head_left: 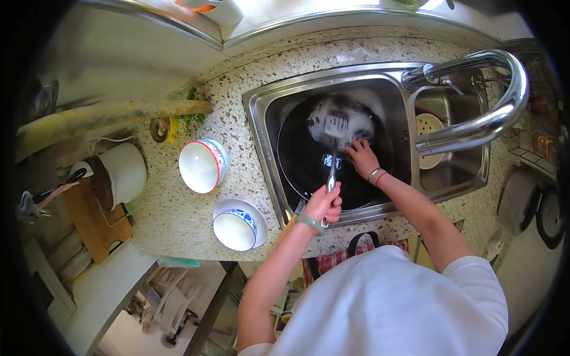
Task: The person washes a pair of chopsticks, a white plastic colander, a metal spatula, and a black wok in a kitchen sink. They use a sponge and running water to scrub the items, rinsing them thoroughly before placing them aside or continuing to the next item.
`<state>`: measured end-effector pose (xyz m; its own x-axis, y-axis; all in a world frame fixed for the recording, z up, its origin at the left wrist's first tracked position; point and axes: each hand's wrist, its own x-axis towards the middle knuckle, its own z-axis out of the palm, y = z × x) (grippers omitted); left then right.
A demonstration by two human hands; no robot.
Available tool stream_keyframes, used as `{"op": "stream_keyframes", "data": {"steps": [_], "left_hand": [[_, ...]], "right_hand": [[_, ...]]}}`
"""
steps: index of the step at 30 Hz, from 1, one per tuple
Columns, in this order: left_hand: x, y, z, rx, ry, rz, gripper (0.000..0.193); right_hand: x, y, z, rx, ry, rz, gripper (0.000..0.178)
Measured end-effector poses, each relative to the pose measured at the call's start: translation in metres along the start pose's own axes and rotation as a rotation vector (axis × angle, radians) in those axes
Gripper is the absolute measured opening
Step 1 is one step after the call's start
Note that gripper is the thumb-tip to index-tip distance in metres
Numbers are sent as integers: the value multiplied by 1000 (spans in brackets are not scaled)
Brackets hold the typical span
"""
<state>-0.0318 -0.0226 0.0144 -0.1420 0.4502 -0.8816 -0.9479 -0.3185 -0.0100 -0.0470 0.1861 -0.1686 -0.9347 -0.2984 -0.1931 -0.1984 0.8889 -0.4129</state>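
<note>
Over the steel sink, we scrub a dark wok with a slotted spatula.

Going left to right: a white pot point(123, 171) sits at the far left of the speckled desk point(178, 213), then a tipped white bowl with a red and blue rim point(202, 166), and nearer to us a blue-patterned bowl point(236, 228) standing on a plate. Our left hand point(324, 204) has its grip clamped on the metal spatula point(333, 142) by the handle, with the slotted blade lying in suds at the far side of the wok point(309, 160), which fills the main basin of the sink point(258, 113). Our right hand point(362, 157) presses flat inside the wok just right of the blade, fingers together; we cannot tell whether it holds anything. A curved tap point(487, 121) arches over the right side.
</note>
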Motion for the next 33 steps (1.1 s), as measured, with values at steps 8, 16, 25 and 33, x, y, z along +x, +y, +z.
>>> {"op": "stream_keyframes", "data": {"steps": [8,16,25,33], "left_hand": [[-3,-21,-24,-141,88,-60,24],[-8,-14,-21,-143,55,-95,23],[-12,-2,-21,-185,72,-105,23],[-11,6,-10,-174,45,-129,26]], "right_hand": [[43,2,11,478,130,329,31],[43,-24,13,137,-176,75,41],[14,-40,7,626,-197,24,40],[34,-35,15,630,-203,13,42]]}}
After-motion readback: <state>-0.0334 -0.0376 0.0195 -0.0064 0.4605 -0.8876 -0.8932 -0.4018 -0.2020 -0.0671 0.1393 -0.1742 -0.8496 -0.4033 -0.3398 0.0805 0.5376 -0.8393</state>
